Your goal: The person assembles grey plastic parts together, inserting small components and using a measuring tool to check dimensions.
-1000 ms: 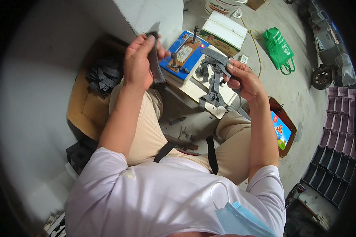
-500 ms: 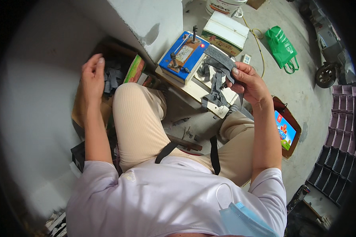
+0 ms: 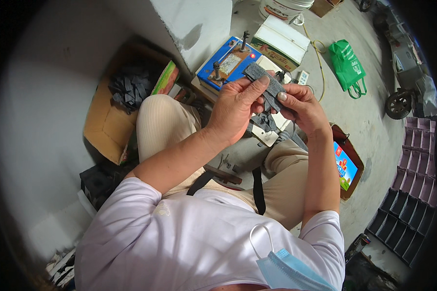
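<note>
Both of my hands meet in front of the low worktop, closed on a grey felt-like fabric strip (image 3: 274, 88). My left hand (image 3: 230, 112) pinches it with the thumb on top, near its middle. At the strip's near right end, my right hand (image 3: 307, 107) grips it between thumb and fingers. Behind and below them, more grey strips (image 3: 263, 121) lie on the white worktop (image 3: 263, 137), partly hidden by my hands. Just beyond the left hand sits a blue device (image 3: 210, 63) with a rusty plate, two upright posts and a lit red light.
An open cardboard box (image 3: 102, 119) by my left knee holds a heap of dark grey strips (image 3: 130, 89). A white-topped carton (image 3: 281, 39) stands behind the device. On the floor at right are a green bag (image 3: 345, 63), a lit screen (image 3: 345, 165) and a yellow cord (image 3: 320, 72).
My left hand has come from above the cardboard box, rightward to the strip, and now pinches it. The strip in my right hand has shifted slightly left and lower.
</note>
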Demonstrator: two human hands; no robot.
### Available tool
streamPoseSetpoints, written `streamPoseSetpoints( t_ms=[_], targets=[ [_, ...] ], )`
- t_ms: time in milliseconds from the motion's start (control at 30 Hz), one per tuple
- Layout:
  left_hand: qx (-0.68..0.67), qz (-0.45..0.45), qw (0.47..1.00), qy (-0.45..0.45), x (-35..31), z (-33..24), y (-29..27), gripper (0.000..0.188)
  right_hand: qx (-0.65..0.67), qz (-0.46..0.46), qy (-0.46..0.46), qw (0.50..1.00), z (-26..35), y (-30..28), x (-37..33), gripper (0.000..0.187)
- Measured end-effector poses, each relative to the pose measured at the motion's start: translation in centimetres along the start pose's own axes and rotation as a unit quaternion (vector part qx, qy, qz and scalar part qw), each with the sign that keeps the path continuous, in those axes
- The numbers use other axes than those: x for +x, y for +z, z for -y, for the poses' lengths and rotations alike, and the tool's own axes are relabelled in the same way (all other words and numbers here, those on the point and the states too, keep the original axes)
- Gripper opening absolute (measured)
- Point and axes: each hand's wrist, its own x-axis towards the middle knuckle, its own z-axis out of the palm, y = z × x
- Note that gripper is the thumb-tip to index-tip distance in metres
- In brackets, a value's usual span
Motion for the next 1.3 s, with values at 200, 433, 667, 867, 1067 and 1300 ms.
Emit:
streamPoseSetpoints(
  t_ms=[200,433,667,867,1067,1300],
  targets=[
    [0.058,-0.051,0.994,0.075,-0.1,-0.3,0.1,0.022,-0.023,-0.018,-0.006,1.000,0.4,0.5,-0.1,0.020],
    [0.295,-0.097,0.924,0.223,1.1,-1.1,-1.6,0.026,-0.025,-0.028,0.030,0.999,0.3,1.0,0.8,0.014],
    [0.110,-0.141,0.974,0.140,3.2,-4.4,-3.5,0.012,-0.031,-0.044,0.030,0.998,0.4,1.7,3.4,0.015],
    [0.103,-0.194,0.967,0.131,5.6,-6.1,-6.7,0.011,-0.097,-0.024,0.005,0.995,0.6,1.9,5.5,0.021],
    [0.090,-0.240,0.964,0.065,7.8,-7.5,-8.9,0.011,-0.125,-0.104,-0.018,0.986,1.0,3.2,7.9,0.021],
    [0.018,-0.270,0.963,0.004,9.0,-6.8,-11.1,0.011,-0.147,-0.142,-0.031,0.978,0.7,3.6,9.8,0.026]
  ],
)
